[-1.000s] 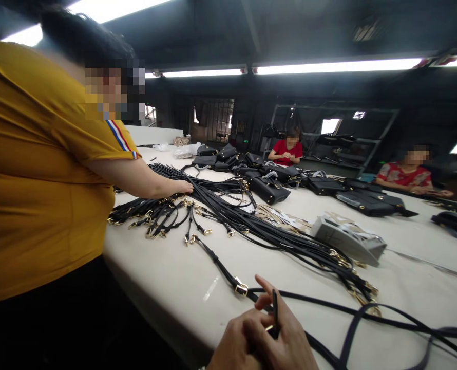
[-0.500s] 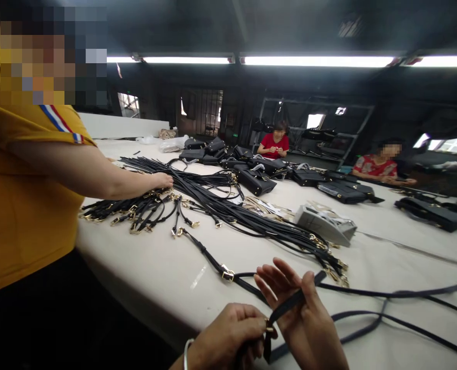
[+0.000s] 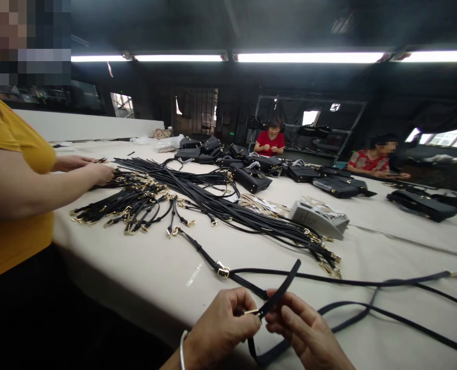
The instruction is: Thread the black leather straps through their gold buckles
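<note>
My left hand [image 3: 228, 321], a silver bangle at its wrist, pinches the gold buckle [image 3: 252, 312] of a black strap. Out of that buckle the strap's free end [image 3: 280, 289] sticks up to the right. My right hand [image 3: 309, 329] is close beside it, fingers curled against the strap just past the buckle; its exact hold is partly hidden. Below my hands the same strap bends into a loop [image 3: 269, 354]. Another strap piece with a gold buckle [image 3: 223, 271] lies on the table just beyond my hands.
A pile of black straps [image 3: 213, 198] with gold clasps covers the table's middle. Behind it are black handbags [image 3: 251, 177] and a grey box [image 3: 319, 218]. A person in yellow [image 3: 16, 216] handles straps at left; two people in red [image 3: 270, 142] sit across the table.
My right hand has gone from spread fingers, with the strap across its palm, to curled fingers near the buckle. The strap end now points more upward. The co-worker's arm has drawn back left.
</note>
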Motion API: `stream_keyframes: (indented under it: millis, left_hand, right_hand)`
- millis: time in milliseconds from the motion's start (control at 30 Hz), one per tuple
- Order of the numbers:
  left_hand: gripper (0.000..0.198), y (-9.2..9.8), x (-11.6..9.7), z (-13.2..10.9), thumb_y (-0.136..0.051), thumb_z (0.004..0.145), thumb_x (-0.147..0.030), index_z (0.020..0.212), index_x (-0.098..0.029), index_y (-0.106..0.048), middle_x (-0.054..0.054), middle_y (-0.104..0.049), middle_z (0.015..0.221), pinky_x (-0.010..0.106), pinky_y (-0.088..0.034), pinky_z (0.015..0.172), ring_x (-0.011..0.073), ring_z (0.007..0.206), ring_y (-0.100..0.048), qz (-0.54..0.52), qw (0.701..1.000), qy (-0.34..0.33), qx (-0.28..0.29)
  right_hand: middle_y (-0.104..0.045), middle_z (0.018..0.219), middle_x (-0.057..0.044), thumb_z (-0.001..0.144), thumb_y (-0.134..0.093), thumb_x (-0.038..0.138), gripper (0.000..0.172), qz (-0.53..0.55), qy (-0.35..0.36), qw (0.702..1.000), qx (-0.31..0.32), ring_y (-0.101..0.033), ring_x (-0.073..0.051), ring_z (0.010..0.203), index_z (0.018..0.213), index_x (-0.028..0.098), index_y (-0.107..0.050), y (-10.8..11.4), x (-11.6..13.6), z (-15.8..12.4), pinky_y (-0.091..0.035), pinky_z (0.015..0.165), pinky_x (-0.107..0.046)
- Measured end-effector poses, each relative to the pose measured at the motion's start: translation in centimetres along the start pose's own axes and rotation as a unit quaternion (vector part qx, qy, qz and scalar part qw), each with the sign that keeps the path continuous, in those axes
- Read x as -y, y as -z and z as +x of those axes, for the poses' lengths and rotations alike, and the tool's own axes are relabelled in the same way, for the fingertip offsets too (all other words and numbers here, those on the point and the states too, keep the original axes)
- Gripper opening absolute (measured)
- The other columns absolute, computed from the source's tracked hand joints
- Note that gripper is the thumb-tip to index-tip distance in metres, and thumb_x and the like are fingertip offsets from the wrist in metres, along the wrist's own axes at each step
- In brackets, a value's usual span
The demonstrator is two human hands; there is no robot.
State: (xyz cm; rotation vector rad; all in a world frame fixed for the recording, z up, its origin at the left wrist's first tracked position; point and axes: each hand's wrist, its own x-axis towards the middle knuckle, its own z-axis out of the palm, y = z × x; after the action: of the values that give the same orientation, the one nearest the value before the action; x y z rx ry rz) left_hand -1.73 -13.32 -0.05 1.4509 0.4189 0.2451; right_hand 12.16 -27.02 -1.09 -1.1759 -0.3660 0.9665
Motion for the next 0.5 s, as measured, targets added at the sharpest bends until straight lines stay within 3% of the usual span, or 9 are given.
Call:
stream_keyframes:
  millis: [200,400,500]
  left_hand:
    - [0.008,-0.3,-1.0,-0.4,-0.061,0.071,-0.02,0.073,-0.013,-0.058,-0.001,-0.057,0.064,0.021,-0.034,0.055,0.0104,0.059,-0.047,0.021,1.0,-0.003,-0.003]
    - [0.016,0.1,-1.1,-0.6,-0.061,0.076,-0.028,0.075,-0.012,-0.06,0.0,-0.058,0.063,0.022,-0.038,0.056,0.0116,0.058,-0.052,0.002,0.999,-0.03,-0.011]
    - [0.02,0.2,-1.2,-0.6,-0.065,0.075,-0.03,0.08,-0.012,-0.059,0.002,-0.062,0.066,0.022,-0.039,0.055,0.0121,0.057,-0.055,0.003,0.999,-0.024,-0.027]
  right_hand:
    - [-0.068,0.061,-0.004,0.055,-0.092,0.048,0.047,0.006,0.009,0.999,-0.035,-0.063,-0.015,0.057,0.081,0.013,-0.073,-2.1,-0.3,0.2,-0.05,0.055,-0.026]
    - [-0.07,0.062,-0.004,0.048,-0.093,0.053,0.054,-0.004,0.011,0.997,-0.076,-0.064,-0.017,0.057,0.079,0.014,-0.071,-2.9,-0.6,0.6,-0.051,0.051,-0.025]
    - [-0.071,0.064,-0.005,0.051,-0.088,0.06,0.055,-0.075,0.047,0.992,-0.089,-0.064,-0.019,0.059,0.08,0.016,-0.073,-3.3,-0.6,0.3,-0.052,0.051,-0.026]
